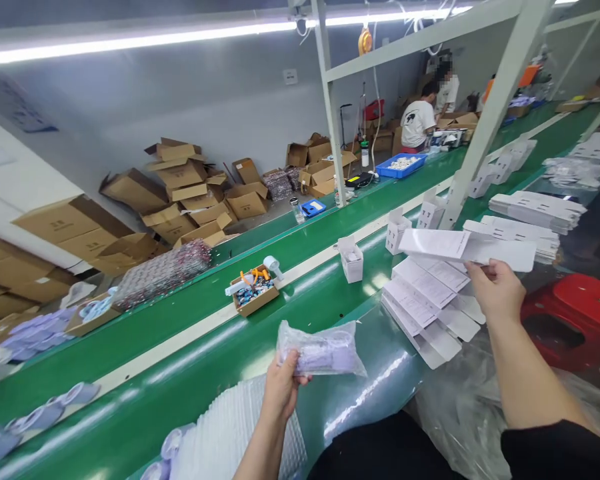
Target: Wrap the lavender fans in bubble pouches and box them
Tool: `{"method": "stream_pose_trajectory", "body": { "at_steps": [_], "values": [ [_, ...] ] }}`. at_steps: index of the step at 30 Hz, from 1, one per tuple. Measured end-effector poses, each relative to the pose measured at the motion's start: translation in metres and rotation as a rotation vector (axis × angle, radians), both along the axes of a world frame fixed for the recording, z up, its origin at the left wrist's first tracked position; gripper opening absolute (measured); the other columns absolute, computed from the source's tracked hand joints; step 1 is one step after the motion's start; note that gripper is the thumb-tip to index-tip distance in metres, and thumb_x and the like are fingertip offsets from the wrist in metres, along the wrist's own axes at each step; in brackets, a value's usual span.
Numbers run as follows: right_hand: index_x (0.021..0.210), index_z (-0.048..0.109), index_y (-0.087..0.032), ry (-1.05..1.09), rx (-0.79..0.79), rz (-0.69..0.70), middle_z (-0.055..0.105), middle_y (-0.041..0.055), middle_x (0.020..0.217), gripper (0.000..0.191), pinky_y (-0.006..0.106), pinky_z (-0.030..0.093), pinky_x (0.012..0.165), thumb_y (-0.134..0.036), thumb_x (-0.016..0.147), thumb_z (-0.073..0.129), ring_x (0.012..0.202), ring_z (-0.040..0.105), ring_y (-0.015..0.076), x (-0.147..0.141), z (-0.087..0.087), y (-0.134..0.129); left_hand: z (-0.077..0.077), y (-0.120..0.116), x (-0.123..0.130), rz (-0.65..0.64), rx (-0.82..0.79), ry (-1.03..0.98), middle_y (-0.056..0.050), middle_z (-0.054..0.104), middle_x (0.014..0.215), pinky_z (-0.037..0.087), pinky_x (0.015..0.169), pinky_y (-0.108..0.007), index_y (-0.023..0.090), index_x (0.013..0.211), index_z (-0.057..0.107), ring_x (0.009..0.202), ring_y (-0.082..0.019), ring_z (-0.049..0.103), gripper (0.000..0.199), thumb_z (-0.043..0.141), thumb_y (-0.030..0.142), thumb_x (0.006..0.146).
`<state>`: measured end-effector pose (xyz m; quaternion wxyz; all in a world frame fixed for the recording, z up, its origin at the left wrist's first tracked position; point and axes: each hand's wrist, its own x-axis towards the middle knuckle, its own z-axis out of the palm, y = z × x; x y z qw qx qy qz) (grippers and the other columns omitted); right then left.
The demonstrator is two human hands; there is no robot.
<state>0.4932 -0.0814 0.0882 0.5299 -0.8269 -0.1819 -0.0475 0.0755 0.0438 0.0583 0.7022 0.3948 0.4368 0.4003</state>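
Observation:
My left hand (283, 383) grips a clear plastic bag (325, 350) with a pale purple item inside; the item's exact kind is hard to make out through the plastic. Below that hand lies a stack of white foam sheets (230, 433). Out to the right, my right hand (497, 290) pinches a folded white paper leaflet or flattened carton (467, 250), raised above the work surface. Just under it, overlapping printed white sheets (420, 300) lie fanned out at the belt's edge.
White open boxes (351, 260) stand along the green conveyor belt (175, 373). A small carton of parts (257, 300) sits on it. Flat white cartons (537, 210) are stacked at right, near a red stool (580, 313). A metal post (495, 113) rises ahead. Two people (420, 123) work farther back.

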Motion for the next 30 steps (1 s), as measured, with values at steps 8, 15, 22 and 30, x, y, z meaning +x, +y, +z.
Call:
{"method": "stream_pose_trajectory", "body": {
  "at_steps": [8,15,22,30],
  "values": [
    [0.095,0.062,-0.025,-0.241,-0.19,1.183,0.058,0.0083,0.096,0.019,0.039,0.044,0.087,-0.034,0.079,0.059,0.094,0.055,0.0257,-0.168,-0.032,0.044,0.032,0.007,-0.032,0.119,0.112,-0.126,-0.001,0.063,0.076,0.045,0.042,-0.02,0.013,0.093,0.057,0.046,-0.006,0.051,0.052,0.078,0.044,0.058],
    [0.109,0.057,-0.025,-0.033,-0.189,1.358,0.045,0.0103,0.119,0.045,0.045,0.042,0.095,-0.041,0.069,0.069,0.109,0.051,0.0288,-0.233,-0.101,0.059,0.027,-0.012,-0.033,0.177,0.316,0.573,-0.003,0.062,0.076,0.044,0.044,-0.021,0.014,0.093,0.055,0.052,-0.011,0.055,0.042,0.068,0.045,0.069],
    [0.122,0.048,-0.025,-0.044,-0.218,1.319,0.047,0.0096,0.13,0.064,0.048,0.036,0.101,-0.046,0.065,0.07,0.121,0.043,0.0317,-0.232,-0.113,0.066,0.054,-0.022,-0.037,0.056,0.3,0.562,0.001,0.058,0.067,0.037,0.035,-0.018,0.014,0.095,0.057,0.042,-0.007,0.047,0.037,0.059,0.046,0.075],
    [0.123,0.047,-0.022,0.104,-0.143,1.311,0.054,0.011,0.117,0.061,0.047,0.039,0.096,-0.039,0.068,0.067,0.111,0.05,0.0309,-0.225,-0.124,0.062,0.056,-0.025,-0.025,-0.015,0.302,0.618,-0.002,0.06,0.075,0.039,0.04,-0.017,0.014,0.094,0.061,0.057,-0.011,0.053,0.036,0.063,0.042,0.072]
  ]
}}
